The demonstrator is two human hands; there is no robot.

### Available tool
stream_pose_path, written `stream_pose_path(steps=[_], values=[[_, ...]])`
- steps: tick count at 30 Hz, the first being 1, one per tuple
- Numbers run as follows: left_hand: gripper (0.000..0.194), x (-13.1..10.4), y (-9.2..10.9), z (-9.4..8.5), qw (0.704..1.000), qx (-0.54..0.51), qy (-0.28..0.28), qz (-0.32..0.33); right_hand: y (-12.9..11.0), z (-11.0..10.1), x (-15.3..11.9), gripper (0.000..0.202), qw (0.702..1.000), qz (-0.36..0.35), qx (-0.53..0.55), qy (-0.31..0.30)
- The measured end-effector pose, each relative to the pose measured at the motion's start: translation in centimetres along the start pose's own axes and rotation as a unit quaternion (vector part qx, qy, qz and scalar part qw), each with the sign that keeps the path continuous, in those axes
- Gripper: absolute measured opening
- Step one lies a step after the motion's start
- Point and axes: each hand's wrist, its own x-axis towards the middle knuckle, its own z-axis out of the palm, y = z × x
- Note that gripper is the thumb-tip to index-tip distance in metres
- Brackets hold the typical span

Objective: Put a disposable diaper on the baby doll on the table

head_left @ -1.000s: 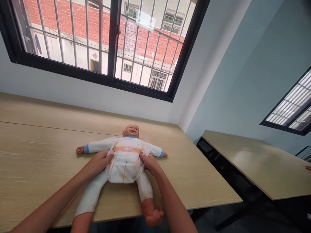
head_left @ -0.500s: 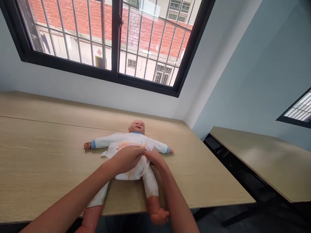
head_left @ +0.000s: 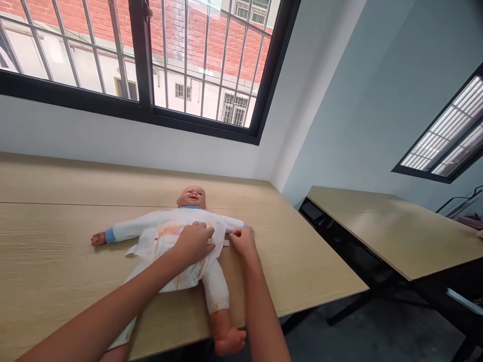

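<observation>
A baby doll (head_left: 192,196) in a white top with blue cuffs lies on its back, face up, legs toward me. Around its hips is a white diaper (head_left: 177,281) with a coloured print on the front. My left hand (head_left: 194,244) rests on the diaper's front, fingers bent and thumb apart from them. To the right of the doll's waist, my right hand (head_left: 241,241) has its thumb and fingers pinched on the diaper's side tab (head_left: 226,243), close to the doll's sleeve. Another side flap (head_left: 132,250) sticks out at left. My left forearm hides part of one leg.
The doll lies on a light wooden table (head_left: 302,266), whose near edge passes under the doll's feet. A second table (head_left: 366,221) stands to the right across a gap. A barred window (head_left: 204,65) is in the wall behind.
My hands were together over the diaper's front. Now my right hand has moved out to the right, and my left hand lies flatter on the diaper. The view has turned right.
</observation>
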Motion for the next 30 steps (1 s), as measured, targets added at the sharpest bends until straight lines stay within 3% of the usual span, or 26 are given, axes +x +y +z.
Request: stream_pose_path(steps=[3, 5, 9, 11, 16, 20, 30], values=[[0.029, 0.6, 0.4, 0.1, 1.000, 0.015, 0.001, 0.026, -0.2, 0.3, -0.7, 0.006, 0.998, -0.039, -0.042, -0.022], [0.028, 0.9, 0.4, 0.4, 0.999, 0.014, 0.002, 0.038, -0.3, 0.8, -1.0, 0.013, 0.993, -0.077, -0.086, -0.028], [0.022, 1.0, 0.4, 1.3, 1.000, 0.016, 0.011, 0.005, -0.5, 1.9, -1.1, 0.011, 0.985, -0.103, -0.136, -0.035], [0.023, 0.9, 0.4, 1.7, 0.999, 0.021, 0.012, -0.024, -0.6, 2.2, -1.0, 0.005, 0.987, -0.093, -0.125, -0.049], [0.030, 1.0, 0.4, 2.1, 0.998, 0.004, -0.022, -0.058, -0.5, 2.3, -0.7, 0.018, 0.998, -0.045, -0.023, -0.037], [0.039, 1.6, 0.6, 2.0, 0.994, 0.007, -0.047, -0.094, -0.4, 2.1, -0.6, 0.012, 0.998, -0.002, 0.029, -0.059], [0.033, 1.9, 1.5, 2.1, 0.991, 0.037, -0.030, -0.122, -2.0, 0.5, -1.3, 0.016, 0.977, 0.073, 0.161, -0.117]])
